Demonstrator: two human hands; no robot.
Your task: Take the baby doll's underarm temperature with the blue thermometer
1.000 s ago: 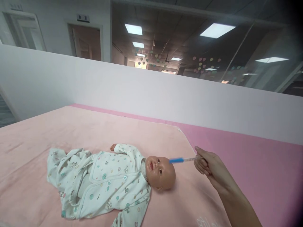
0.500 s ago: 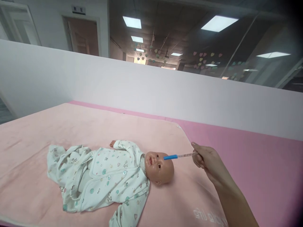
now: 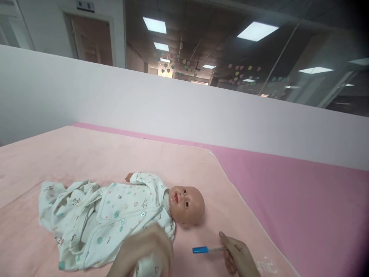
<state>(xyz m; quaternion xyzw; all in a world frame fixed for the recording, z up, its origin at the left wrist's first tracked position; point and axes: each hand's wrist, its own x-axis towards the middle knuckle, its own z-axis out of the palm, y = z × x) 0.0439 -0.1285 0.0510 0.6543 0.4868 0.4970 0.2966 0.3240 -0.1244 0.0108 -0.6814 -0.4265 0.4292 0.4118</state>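
A baby doll (image 3: 186, 206) in a white patterned garment (image 3: 115, 215) lies on its back on a pale pink blanket (image 3: 115, 157), head to the right. My right hand (image 3: 238, 258) pinches a thin clear thermometer with a blue tip (image 3: 205, 249), low over the blanket just below the doll's head. My left hand (image 3: 144, 252) is at the bottom edge over the doll's near sleeve, blurred by motion, so its fingers are unclear.
The blanket lies on a brighter pink surface (image 3: 302, 207) that extends to the right. A white partition wall (image 3: 184, 107) runs along the far side, with glass panels and a doorway (image 3: 90, 38) behind it.
My right hand has drawn the thermometer away from the doll's head, down and toward me. My left hand has come into view at the bottom. The camera has shifted slightly right.
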